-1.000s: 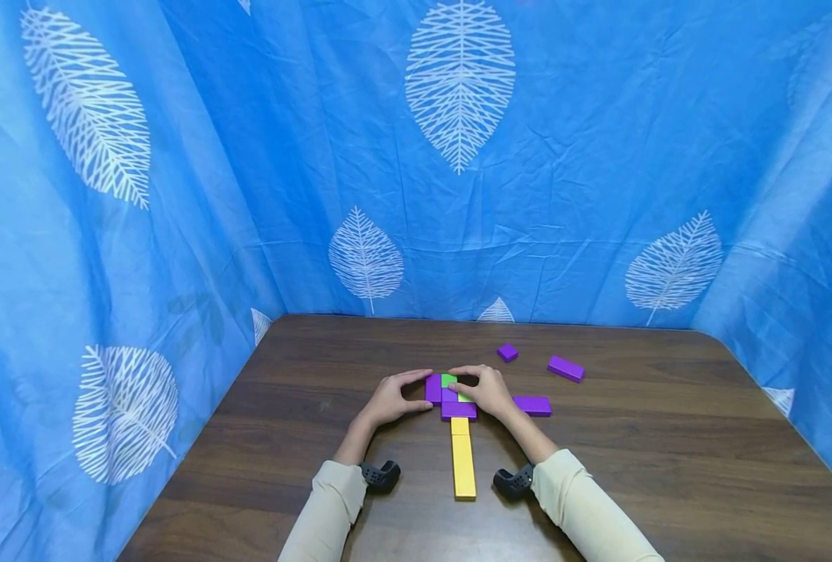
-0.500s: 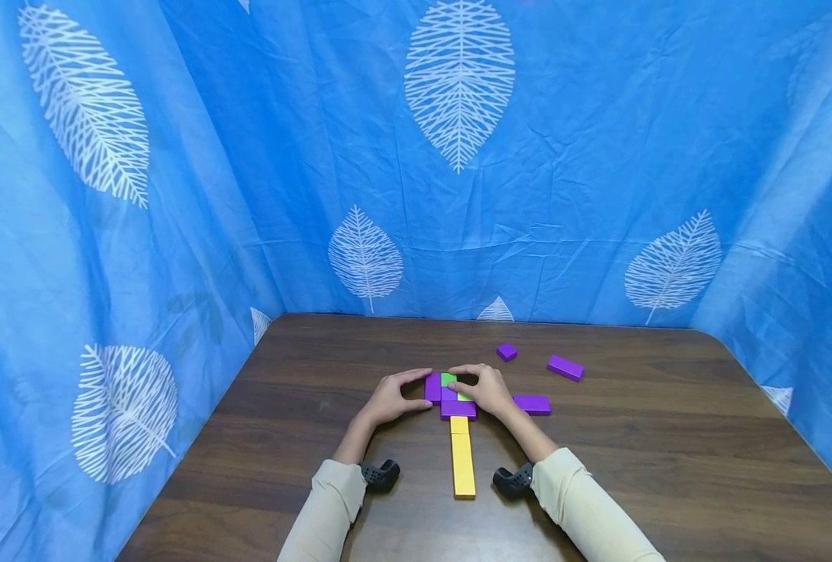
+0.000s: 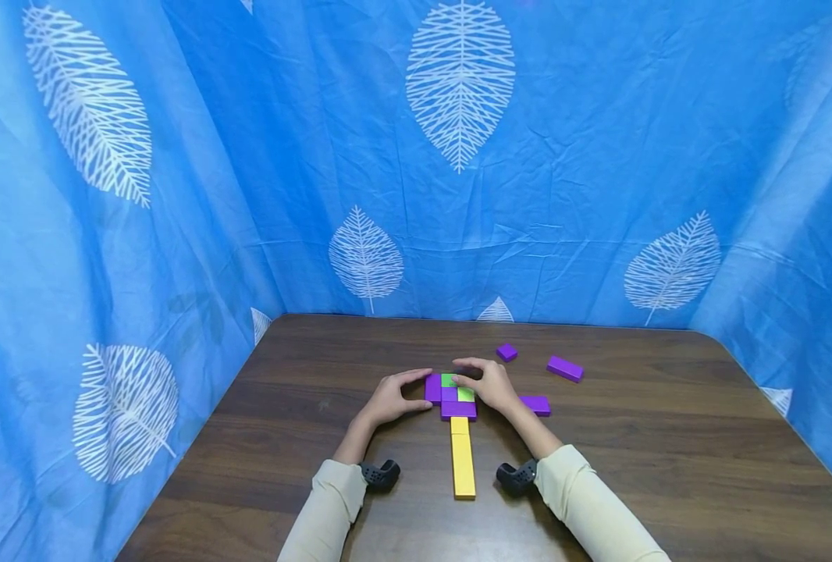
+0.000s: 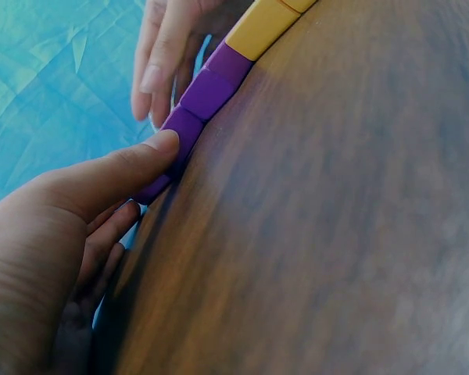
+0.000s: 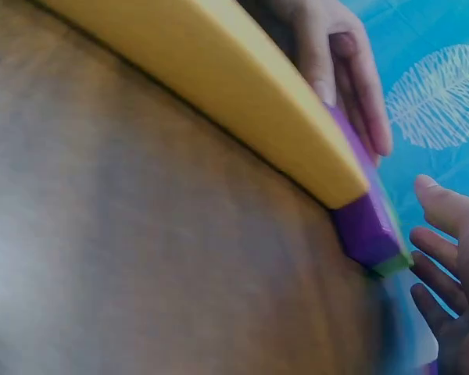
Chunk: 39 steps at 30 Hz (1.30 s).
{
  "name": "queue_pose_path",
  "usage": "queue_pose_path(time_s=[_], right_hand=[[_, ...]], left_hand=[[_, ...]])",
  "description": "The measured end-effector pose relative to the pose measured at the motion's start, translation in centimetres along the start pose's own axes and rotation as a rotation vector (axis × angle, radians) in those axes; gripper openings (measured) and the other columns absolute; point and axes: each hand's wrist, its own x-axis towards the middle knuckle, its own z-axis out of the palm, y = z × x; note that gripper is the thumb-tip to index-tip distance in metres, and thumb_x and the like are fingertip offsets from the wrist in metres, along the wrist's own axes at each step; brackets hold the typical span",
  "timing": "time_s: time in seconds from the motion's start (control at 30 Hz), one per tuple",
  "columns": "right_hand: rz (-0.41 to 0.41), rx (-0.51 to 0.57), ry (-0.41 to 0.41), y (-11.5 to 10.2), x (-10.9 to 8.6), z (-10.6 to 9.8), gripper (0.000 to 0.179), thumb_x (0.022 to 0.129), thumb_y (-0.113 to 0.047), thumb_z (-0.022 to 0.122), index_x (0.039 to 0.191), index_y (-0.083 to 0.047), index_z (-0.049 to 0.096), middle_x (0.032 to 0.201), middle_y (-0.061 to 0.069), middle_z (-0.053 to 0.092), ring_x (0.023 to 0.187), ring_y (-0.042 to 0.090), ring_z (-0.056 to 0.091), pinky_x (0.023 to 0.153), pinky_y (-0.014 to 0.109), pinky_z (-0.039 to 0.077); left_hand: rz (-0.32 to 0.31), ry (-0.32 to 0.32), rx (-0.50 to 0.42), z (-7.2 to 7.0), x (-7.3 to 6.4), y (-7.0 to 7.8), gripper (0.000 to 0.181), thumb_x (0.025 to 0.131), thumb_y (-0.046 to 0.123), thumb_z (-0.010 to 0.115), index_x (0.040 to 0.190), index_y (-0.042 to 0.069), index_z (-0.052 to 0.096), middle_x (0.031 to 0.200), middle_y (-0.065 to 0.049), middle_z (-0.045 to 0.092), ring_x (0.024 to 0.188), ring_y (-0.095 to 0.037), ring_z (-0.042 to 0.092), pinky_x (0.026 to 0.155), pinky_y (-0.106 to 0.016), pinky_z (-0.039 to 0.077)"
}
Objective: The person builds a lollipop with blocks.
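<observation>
Coloured blocks lie joined flat on the table in the head view. My left hand (image 3: 388, 398) pinches the ends of an upright-set purple block (image 3: 433, 389) at the group's left side; in the left wrist view its thumb (image 4: 152, 152) presses the near end. Beside it are a green block (image 3: 448, 380), a small purple block (image 3: 449, 394) and a light green block (image 3: 466, 395). A purple crosspiece (image 3: 458, 410) lies in front. My right hand (image 3: 495, 388) hovers at the group's right; in the right wrist view its fingers (image 5: 438, 250) are spread, apart from the blocks and holding nothing.
A short yellow block (image 3: 460, 425) and a long yellow block (image 3: 463, 468) run toward me from the crosspiece. Loose purple blocks lie to the right: a small one (image 3: 506, 353), a longer one (image 3: 565, 369) and another (image 3: 537, 405) partly behind my right wrist. Blue curtains surround the table.
My right hand has moved slightly away and to the right, off the green blocks, so more of the light green one shows. The left hand stays where it was.
</observation>
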Motion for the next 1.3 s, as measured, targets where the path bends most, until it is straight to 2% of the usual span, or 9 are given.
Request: queue_pose_path(time_s=[0.2,0.37,0.47,0.57,0.73,0.97,1.3], right_hand=[[-0.024,0.000,0.113,0.5,0.9,-1.7,0.035,0.081,-0.021,0.072,0.112,-0.007,0.066,0.108,0.011,0.066,0.101,0.029,0.060,0.084,0.043,0.049],[-0.056,-0.086,0.211,1.4,1.5,-2.8,0.037,0.080,-0.019,0.073,0.113,-0.006,0.065,0.106,0.015,0.066,0.096,0.035,0.058,0.081,0.047,0.047],[-0.034,-0.114,0.254,2.1,1.6,-3.2,0.039,0.079,-0.020,0.074,0.114,-0.006,0.065,0.103,0.019,0.065,0.093,0.036,0.058,0.082,0.049,0.045],[-0.001,-0.129,0.287,2.6,1.6,-3.6,0.041,0.079,-0.019,0.075,0.115,-0.005,0.064,0.109,0.021,0.063,0.100,0.038,0.056,0.087,0.051,0.043],[0.083,-0.187,0.306,3.4,1.2,-4.1,0.044,0.079,-0.019,0.074,0.118,-0.002,0.062,0.117,0.020,0.060,0.109,0.040,0.053,0.091,0.050,0.041],[0.233,-0.248,0.270,3.7,0.8,-4.4,0.048,0.081,-0.020,0.073,0.121,0.001,0.058,0.119,0.023,0.057,0.111,0.040,0.051,0.092,0.049,0.041],[0.283,-0.264,0.270,3.9,0.9,-4.5,0.039,0.083,-0.016,0.070,0.117,-0.001,0.062,0.116,0.023,0.059,0.107,0.041,0.053,0.086,0.050,0.045]], left_hand=[[-0.011,-0.006,0.002,0.1,0.1,-0.2,0.064,0.078,0.041,0.073,0.133,0.017,0.052,0.133,-0.001,0.051,0.125,-0.020,0.043,0.103,-0.040,0.033],[-0.011,0.001,-0.001,0.0,0.0,-0.2,0.064,0.077,0.039,0.073,0.133,0.016,0.052,0.132,-0.002,0.051,0.125,-0.021,0.042,0.103,-0.040,0.033],[-0.009,0.002,0.001,0.0,0.0,-0.1,0.064,0.077,0.039,0.073,0.133,0.016,0.052,0.132,-0.002,0.051,0.125,-0.021,0.043,0.103,-0.039,0.033],[-0.011,-0.002,-0.001,0.0,0.0,-0.1,0.064,0.077,0.039,0.073,0.133,0.015,0.052,0.133,-0.002,0.051,0.125,-0.020,0.042,0.103,-0.039,0.034],[-0.015,-0.003,-0.001,0.0,0.0,-0.1,0.064,0.078,0.039,0.073,0.133,0.015,0.052,0.133,-0.002,0.051,0.125,-0.020,0.042,0.103,-0.039,0.034],[-0.017,-0.005,0.000,0.0,0.1,-0.2,0.063,0.078,0.039,0.073,0.133,0.016,0.052,0.132,-0.001,0.052,0.125,-0.020,0.043,0.103,-0.040,0.034],[-0.012,-0.011,0.005,-0.2,0.3,-0.2,0.063,0.078,0.040,0.073,0.133,0.017,0.052,0.132,-0.001,0.052,0.125,-0.020,0.043,0.103,-0.039,0.034]])
